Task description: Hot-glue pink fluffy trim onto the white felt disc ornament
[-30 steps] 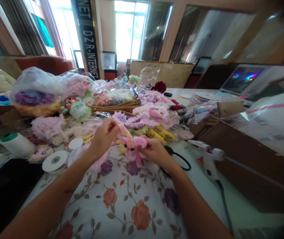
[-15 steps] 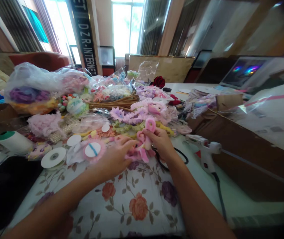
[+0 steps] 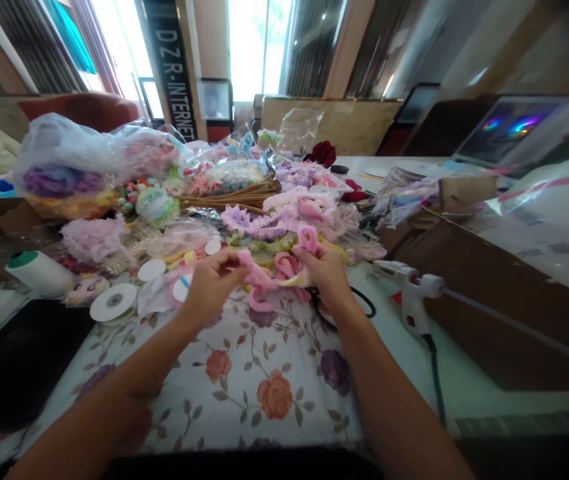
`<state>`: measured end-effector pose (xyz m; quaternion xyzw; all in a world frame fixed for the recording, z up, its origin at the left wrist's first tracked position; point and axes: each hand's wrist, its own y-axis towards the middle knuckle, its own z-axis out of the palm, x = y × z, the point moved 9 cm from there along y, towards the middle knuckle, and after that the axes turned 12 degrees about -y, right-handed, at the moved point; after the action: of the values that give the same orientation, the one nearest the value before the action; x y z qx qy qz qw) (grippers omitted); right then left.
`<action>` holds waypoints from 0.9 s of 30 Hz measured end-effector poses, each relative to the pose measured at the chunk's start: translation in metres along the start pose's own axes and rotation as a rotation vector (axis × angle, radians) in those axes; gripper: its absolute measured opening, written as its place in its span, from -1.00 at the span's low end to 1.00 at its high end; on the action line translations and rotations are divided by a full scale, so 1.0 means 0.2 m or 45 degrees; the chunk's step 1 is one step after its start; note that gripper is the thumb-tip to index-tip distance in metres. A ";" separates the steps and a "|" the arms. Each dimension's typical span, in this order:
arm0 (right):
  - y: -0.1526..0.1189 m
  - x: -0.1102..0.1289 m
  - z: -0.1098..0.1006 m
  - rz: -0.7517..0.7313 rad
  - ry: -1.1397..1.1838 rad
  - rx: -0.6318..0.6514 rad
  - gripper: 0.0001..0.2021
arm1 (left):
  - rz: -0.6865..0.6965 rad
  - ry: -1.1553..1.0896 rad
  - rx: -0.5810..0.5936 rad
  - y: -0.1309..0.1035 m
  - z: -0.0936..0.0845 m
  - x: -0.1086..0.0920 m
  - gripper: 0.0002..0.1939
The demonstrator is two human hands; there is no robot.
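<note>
Nearest, a floral cloth [image 3: 244, 393] covers the table, and just beyond its printed roses a fluffy pink strip [image 3: 262, 280] spans the gap between the 2 hands. I cannot tell whether its lower curl touches the cloth. The left hand [image 3: 209, 280] pinches the strip's left end, thumb and fingers closed narrowly on it. The right hand [image 3: 322, 267] pinches the other side, with 1 pink loop standing up above the thumb. The strip is soft and fuzzy, folded into several curls between the hands; a pale yellow stretch shows close to the right hand.

A black loop [image 3: 372, 308] lies just beside the right wrist, and a white glue gun [image 3: 414, 290] farther right. To the left lies a white spool [image 3: 113, 302]. Beyond the hands come lilac ruffled trim [image 3: 249, 222], then brown stems [image 3: 229, 201] in a bundle, then 1 dark red flower [image 3: 323, 153].
</note>
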<state>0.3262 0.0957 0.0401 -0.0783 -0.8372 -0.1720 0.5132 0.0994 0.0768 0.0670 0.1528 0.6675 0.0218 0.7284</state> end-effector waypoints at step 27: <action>-0.12 0.13 0.18 -0.110 0.222 0.386 -0.62 | 0.051 0.670 -0.165 0.03 -0.19 -0.06 -0.72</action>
<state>0.2760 0.0861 0.0439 0.0512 -0.8085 -0.0717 0.5818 0.0621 0.0870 0.0775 0.1082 0.8279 0.1179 0.5375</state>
